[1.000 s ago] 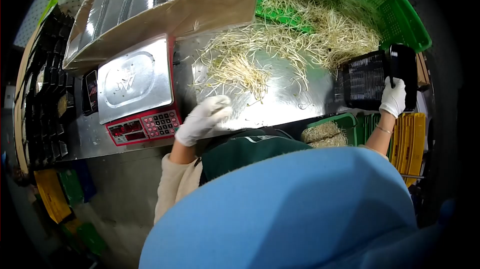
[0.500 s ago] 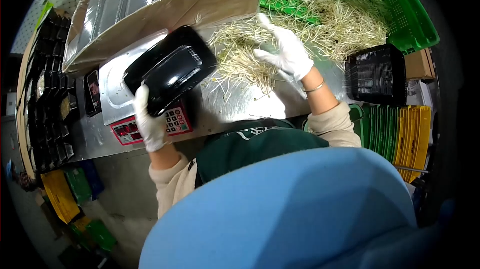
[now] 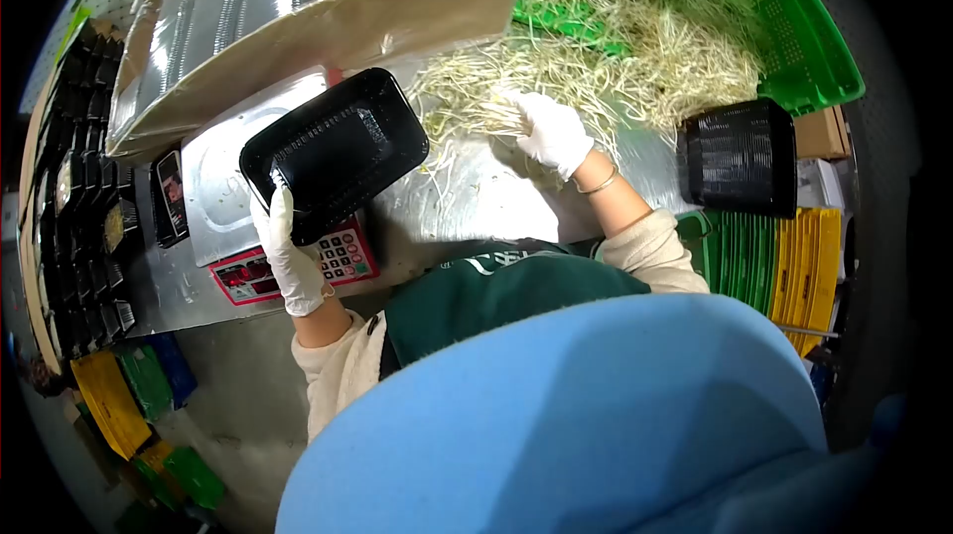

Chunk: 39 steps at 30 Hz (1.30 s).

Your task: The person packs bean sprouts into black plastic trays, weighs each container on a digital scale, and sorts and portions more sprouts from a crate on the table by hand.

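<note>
My left hand (image 3: 288, 246), in a white glove, grips the near left corner of a black plastic tray (image 3: 342, 152). The tray is tilted with its hollow side facing up, above a scale (image 3: 220, 187) with a red-edged keypad. Also gloved in white, my right hand (image 3: 558, 135) is closed on some bean sprouts (image 3: 496, 117) at the near edge of a loose heap. Its fingertips are partly lost among the pale stems. More sprouts spill from a green basket (image 3: 809, 28) behind that hand.
A stack of black trays (image 3: 740, 157) stands on the right of the metal table (image 3: 427, 221). At the back left is a cardboard box (image 3: 328, 48) of clear plastic lids. Filled black trays (image 3: 84, 197) line the left side. Green and yellow crates (image 3: 804, 266) sit at lower right.
The black tray has turned from underside up to hollow side up in my left hand. My right hand has come down and left, its spread fingers closing on bean sprouts.
</note>
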Tool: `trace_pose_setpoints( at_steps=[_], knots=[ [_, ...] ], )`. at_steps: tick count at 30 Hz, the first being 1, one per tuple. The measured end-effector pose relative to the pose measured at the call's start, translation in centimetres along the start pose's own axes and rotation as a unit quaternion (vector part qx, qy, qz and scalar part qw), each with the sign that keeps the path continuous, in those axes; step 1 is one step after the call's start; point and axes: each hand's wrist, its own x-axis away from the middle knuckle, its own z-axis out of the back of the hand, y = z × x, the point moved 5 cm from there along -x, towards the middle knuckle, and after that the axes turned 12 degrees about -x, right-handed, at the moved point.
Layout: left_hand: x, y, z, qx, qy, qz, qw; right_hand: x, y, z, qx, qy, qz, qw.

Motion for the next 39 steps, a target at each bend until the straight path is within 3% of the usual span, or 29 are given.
trace_pose_setpoints(
  at_steps=[2,3,6,9,11,13,15,17,20,24,27,28,29,30,31,33,35,36,39],
  knots=[
    [0.3,-0.5,-0.1,-0.006,0.02,0.019,1.0,1.2,-2.4,-0.2,0.107,-0.124,-0.092,0.982],
    [0.2,-0.7,-0.1,0.005,0.02,0.026,0.999,2.6,-0.3,-1.5,0.013,-0.076,0.073,0.994],
    [0.2,-0.1,1.3,0.01,0.046,0.01,0.999,5.6,0.5,0.2,0.055,-0.059,0.098,0.992],
    [-0.1,-1.6,5.2,0.082,0.06,0.031,0.994,8.2,4.4,3.7,-0.194,0.086,-0.066,0.975],
    [-0.3,-2.3,7.1,0.076,0.096,0.047,0.991,8.8,4.5,3.2,-0.236,0.103,-0.099,0.961],
    [-0.4,-2.3,6.9,0.096,0.063,0.03,0.993,8.5,2.2,2.1,-0.068,0.146,-0.007,0.987],
    [-0.3,-2.0,6.7,0.097,0.05,0.024,0.994,7.3,3.4,-0.3,-0.125,0.14,0.013,0.982],
    [-0.3,-2.1,7.2,0.1,0.045,0.034,0.993,6.9,1.9,-1.0,0.003,0.139,0.075,0.988],
    [-0.2,-2.4,7.4,0.115,0.063,0.039,0.991,6.5,1.8,-2.0,0.081,0.138,0.115,0.98],
    [-0.2,-2.0,7.4,0.113,0.06,0.038,0.991,7.5,1.5,0.2,0.072,0.185,0.192,0.961],
    [-0.7,-1.9,8.7,0.122,0.078,0.039,0.989,11.6,-2.0,7.8,0.027,0.144,0.09,0.985],
    [-0.5,-1.3,8.3,0.111,0.103,0.05,0.987,14.5,-1.4,10.1,0.127,0.127,0.095,0.979],
    [-0.2,-1.0,7.9,0.1,0.129,0.062,0.985,16.3,0.2,12.0,0.119,0.066,-0.186,0.973],
    [-0.2,-1.2,8.1,0.108,0.115,0.06,0.986,19.5,3.7,13.5,0.138,-0.068,-0.353,0.923],
    [-0.1,-1.7,8.0,0.111,0.117,0.063,0.985,22.1,4.3,14.3,0.224,-0.056,-0.362,0.903],
    [0.0,-2.3,7.7,0.135,0.107,0.053,0.984,22.6,5.6,13.3,0.238,-0.052,-0.347,0.906],
    [-0.4,-3.0,7.3,0.153,0.054,0.055,0.985,17.5,3.2,8.9,0.15,0.019,-0.024,0.988],
    [-0.6,-2.9,6.1,0.168,0.041,0.061,0.983,14.8,0.8,6.5,0.159,0.081,0.109,0.978],
    [-1.5,-3.4,4.9,0.178,-0.023,0.034,0.983,7.2,-0.1,-0.7,0.185,0.175,0.165,0.953]
  ],
)
